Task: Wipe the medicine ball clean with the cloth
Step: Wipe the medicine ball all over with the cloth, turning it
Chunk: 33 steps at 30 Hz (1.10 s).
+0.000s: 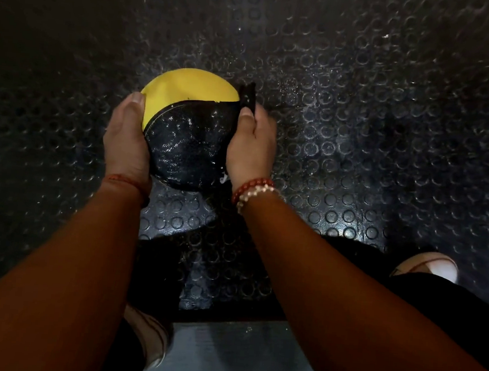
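Observation:
The medicine ball (188, 134) is round, with a yellow far panel and a black, speckled near panel. It is held between both hands above a dark studded floor. My left hand (126, 144) cups its left side, thumb on the yellow part. My right hand (250, 147) presses against its right side and pinches a small dark cloth (248, 97), which sticks up past the thumb along the ball's upper right edge. How much cloth lies under the palm is hidden.
Black rubber flooring (359, 121) with raised round studs fills the view. My two light shoes (149, 339) (430, 265) stand near the bottom, with a pale garment (224, 356) between them. Bead bracelets circle the right wrist.

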Each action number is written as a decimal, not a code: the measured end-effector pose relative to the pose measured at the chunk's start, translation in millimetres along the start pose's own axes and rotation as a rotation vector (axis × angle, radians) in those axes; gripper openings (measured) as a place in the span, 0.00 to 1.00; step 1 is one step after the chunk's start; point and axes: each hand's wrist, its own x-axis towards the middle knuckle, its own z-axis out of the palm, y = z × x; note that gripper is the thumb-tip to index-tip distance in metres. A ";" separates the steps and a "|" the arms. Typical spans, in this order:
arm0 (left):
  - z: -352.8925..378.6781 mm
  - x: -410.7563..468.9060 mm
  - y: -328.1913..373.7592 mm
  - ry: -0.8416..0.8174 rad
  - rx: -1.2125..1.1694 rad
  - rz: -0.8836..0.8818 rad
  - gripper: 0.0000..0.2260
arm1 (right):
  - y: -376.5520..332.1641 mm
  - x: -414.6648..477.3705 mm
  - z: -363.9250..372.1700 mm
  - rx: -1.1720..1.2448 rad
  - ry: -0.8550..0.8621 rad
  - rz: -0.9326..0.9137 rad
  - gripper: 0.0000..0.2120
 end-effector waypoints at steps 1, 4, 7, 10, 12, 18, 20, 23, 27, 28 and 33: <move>-0.5 0.5 -1.1 0.004 -0.004 -0.001 0.42 | -1.3 6.9 -0.4 0.007 -0.023 0.029 0.17; 0.3 2.1 -2.5 0.031 -0.027 -0.010 0.42 | 2.2 28.9 -3.2 0.096 -0.086 0.182 0.19; 3.2 1.5 -1.5 0.037 -0.039 0.005 0.43 | 12.9 39.2 -5.0 0.238 -0.110 0.351 0.20; 5.8 1.4 0.2 0.044 -0.038 0.005 0.43 | 23.9 29.3 -1.0 0.332 -0.093 0.486 0.24; 7.2 1.3 1.9 0.046 -0.035 -0.003 0.41 | 27.9 15.7 2.5 0.373 -0.060 0.535 0.28; 8.9 1.6 3.8 0.052 -0.026 -0.009 0.41 | 18.5 -27.7 12.5 0.144 0.115 0.182 0.24; 8.0 2.4 2.6 0.056 -0.023 -0.012 0.40 | 11.7 -28.4 10.5 0.039 0.100 0.028 0.22; 7.2 2.0 1.1 0.066 -0.036 -0.016 0.40 | 0.4 -13.0 3.6 -0.072 0.012 -0.115 0.19; 8.7 -4.0 2.0 0.083 -0.052 -0.030 0.39 | -4.2 17.7 -1.2 -0.095 -0.095 -0.023 0.16; 11.0 -6.2 3.5 0.094 -0.043 -0.025 0.38 | -5.9 22.4 -2.8 -0.064 -0.108 0.024 0.17; 25.5 -16.2 10.0 0.169 -0.040 0.013 0.26 | -6.5 31.3 -14.4 0.144 -0.126 0.340 0.19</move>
